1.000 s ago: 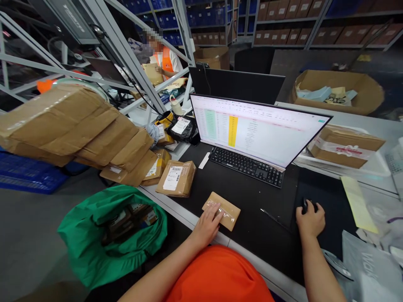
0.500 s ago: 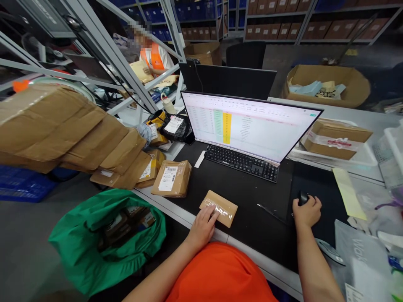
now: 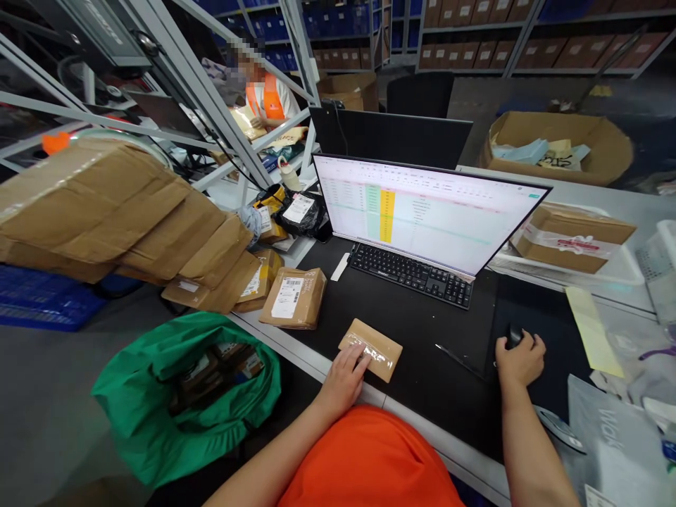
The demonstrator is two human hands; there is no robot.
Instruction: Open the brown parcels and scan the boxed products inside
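Observation:
My left hand (image 3: 346, 377) lies flat with its fingers stretched onto the near corner of a small brown taped parcel (image 3: 376, 346) on the black desk mat (image 3: 422, 366). My right hand (image 3: 520, 360) is curled over a black computer mouse (image 3: 513, 334) further right on the mat. Straight ahead stand a monitor (image 3: 427, 211) showing a spreadsheet with green and yellow columns and, under it, a black keyboard (image 3: 412, 274). A thin black pen (image 3: 457, 355) lies between my two hands.
Several labelled brown parcels (image 3: 293, 296) are piled at the desk's left edge beside big cardboard boxes (image 3: 105, 204). A green sack (image 3: 184, 394) with parcels sits on the floor left. A box in a white tray (image 3: 573, 236) and yellow paper (image 3: 594, 331) lie right. Another person in an orange vest (image 3: 269, 98) works behind.
Both hands stay where they were, the left on the small parcel and the right on the mouse. Only the camera view shifts slightly; the spreadsheet on the monitor has scrolled a little.

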